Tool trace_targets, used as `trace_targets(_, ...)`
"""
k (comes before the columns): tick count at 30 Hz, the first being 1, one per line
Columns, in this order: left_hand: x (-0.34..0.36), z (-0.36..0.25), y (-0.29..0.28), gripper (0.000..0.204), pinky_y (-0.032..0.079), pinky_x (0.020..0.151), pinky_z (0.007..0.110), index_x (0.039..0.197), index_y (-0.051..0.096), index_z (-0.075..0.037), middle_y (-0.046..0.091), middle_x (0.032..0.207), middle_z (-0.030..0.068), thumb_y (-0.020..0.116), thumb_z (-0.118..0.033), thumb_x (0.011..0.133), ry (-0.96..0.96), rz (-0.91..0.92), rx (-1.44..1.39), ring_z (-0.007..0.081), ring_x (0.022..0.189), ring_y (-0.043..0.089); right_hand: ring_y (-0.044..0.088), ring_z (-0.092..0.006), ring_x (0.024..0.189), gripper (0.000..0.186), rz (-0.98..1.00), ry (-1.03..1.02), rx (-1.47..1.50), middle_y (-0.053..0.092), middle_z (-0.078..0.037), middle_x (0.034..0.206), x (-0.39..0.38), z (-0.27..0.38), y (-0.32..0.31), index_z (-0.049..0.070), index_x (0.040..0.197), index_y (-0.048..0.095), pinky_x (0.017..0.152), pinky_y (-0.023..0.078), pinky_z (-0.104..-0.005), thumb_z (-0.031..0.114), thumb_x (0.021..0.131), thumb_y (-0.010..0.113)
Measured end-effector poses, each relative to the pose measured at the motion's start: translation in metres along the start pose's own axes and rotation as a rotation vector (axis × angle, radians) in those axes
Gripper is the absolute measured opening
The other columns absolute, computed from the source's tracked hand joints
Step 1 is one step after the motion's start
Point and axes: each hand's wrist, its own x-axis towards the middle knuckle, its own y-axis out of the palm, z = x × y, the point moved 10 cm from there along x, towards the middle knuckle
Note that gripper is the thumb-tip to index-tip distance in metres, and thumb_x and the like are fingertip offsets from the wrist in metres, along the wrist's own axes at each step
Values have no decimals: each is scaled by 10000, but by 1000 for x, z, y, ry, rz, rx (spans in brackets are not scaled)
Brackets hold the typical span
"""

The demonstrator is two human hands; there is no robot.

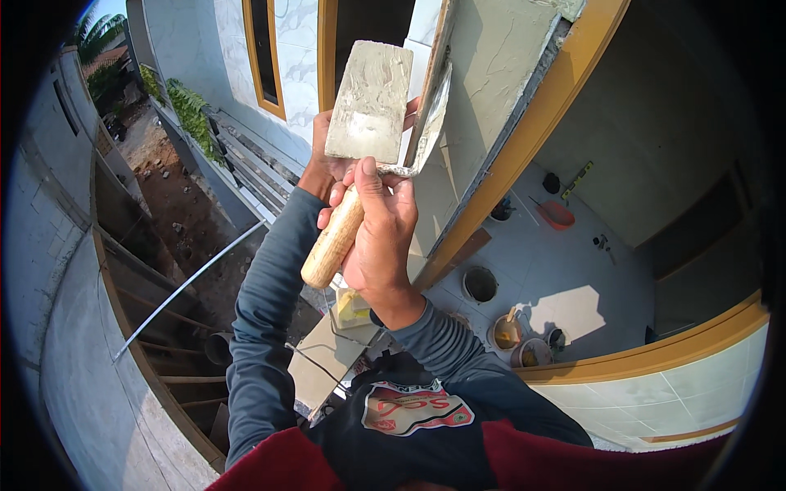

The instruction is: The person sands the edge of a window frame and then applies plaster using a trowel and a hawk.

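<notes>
My right hand (381, 233) is closed around the pale wooden handle (326, 252) of a trowel, thumb along it. Its mortar-coated metal neck (395, 170) bends right toward the plastered wall edge. My left hand (322, 151) grips a pale rectangular piece (367, 94) smeared with grey mortar, its fingertips showing past the right side; most of that hand is hidden behind the piece. Beside both hands runs the plastered wall (477, 98), bordered by an orange-painted frame (532, 139). A yellow block (352, 307) lies on a ledge (311, 376) below my hands.
On the tiled floor (524, 254) at the right sit buckets (480, 284), an orange tray (557, 214), a level (577, 180) and small tools. At the left are a drop to rubble ground (176, 204), a white pipe (188, 286), a railing (254, 155) and a curved concrete edge (98, 335).
</notes>
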Motion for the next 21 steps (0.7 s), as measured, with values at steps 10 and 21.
trace_targets(10,2,8,10,613,355,1184,526,1499,291,103,413,1451,366,276,-232,985,-57,125,-187,480,1340,460,576,-152,760,252,79,-16,-82,540,-61,947,-21,7,-4,78,1031,445,568,534,-336,282,1023,593)
trace_targets(21,7,13,2,620,405,1160,485,1500,278,115,432,1420,389,236,-230,986,-31,88,-83,463,1319,492,553,-143,754,217,134,12,-136,519,-53,931,-4,26,-8,70,1005,462,530,506,-311,273,1058,517)
